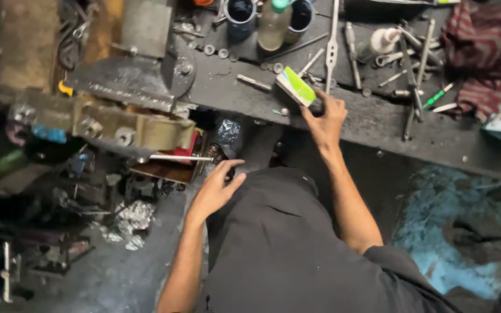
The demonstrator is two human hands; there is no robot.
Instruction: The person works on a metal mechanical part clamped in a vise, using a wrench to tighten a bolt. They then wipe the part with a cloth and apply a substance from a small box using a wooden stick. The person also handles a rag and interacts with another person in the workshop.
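Nearest us, our left hand [215, 188] rests on our dark trouser leg [273, 232], fingers loosely together, gripping nothing. Our right hand [326, 119] reaches to the workbench [378, 124] edge, fingers clamped on a small green-and-white box [295, 86] tilted among scattered wrenches [413, 75].

The small box [296, 86] is a flat rectangular carton, white on its sides with a bright green face turned up and toward the viewer. It is tilted, its long axis running from ten o'clock down to four o'clock, and its lower end sits in the fingers of the right hand [325, 119], which grips it from the five o'clock side. It is held at the front edge of the dark, grimy counter [372, 124], its upper end seemingly lifted off the surface. Whether its flaps are sealed cannot be made out.
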